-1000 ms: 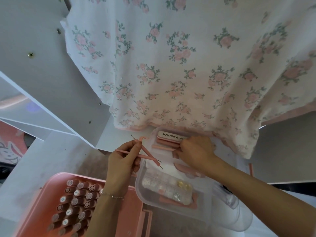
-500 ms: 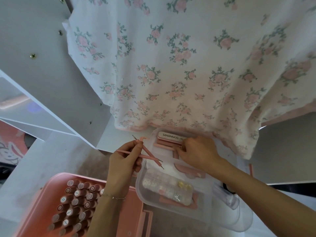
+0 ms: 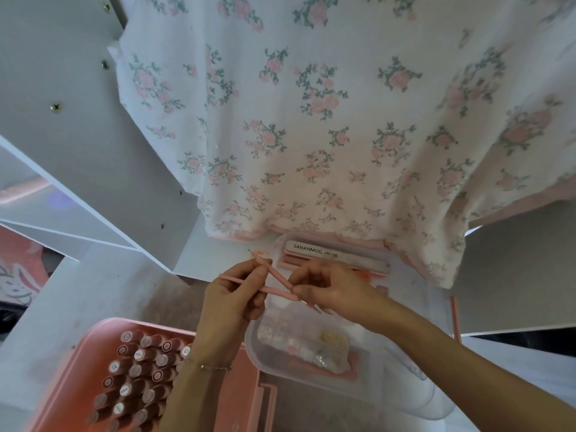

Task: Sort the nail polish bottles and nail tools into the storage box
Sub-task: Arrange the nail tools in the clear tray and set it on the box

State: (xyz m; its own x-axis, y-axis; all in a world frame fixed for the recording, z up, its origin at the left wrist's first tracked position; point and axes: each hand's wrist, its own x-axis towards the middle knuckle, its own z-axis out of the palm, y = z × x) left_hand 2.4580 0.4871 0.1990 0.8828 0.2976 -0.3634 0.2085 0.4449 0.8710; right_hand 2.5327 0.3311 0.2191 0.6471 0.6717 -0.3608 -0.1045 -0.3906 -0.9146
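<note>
Now, hands: meeting over the clear tray [image 3: 254, 344].
Left hand [image 3: 232, 299]: gripping two thin pink tools [image 3: 249, 280], crossed.
Right hand [image 3: 327, 288]: pinching one tool's far end.
File [image 3: 335, 255]: lying along the tray's far edge.
Bottles [image 3: 140, 372]: standing packed in the pink box [image 3: 78, 369], at the tray's left edge.

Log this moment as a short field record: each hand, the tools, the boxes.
left hand: left hand pinches thin pink nail tools, crossed
right hand: right hand pinches the tools' other end
clear tray: clear tray under the hands; holds nail file marked SANANMOG and a bead case
pink storage box: pink storage box, lower left, holds nail polish bottles in rows
backdrop: floral cloth hangs behind
</note>
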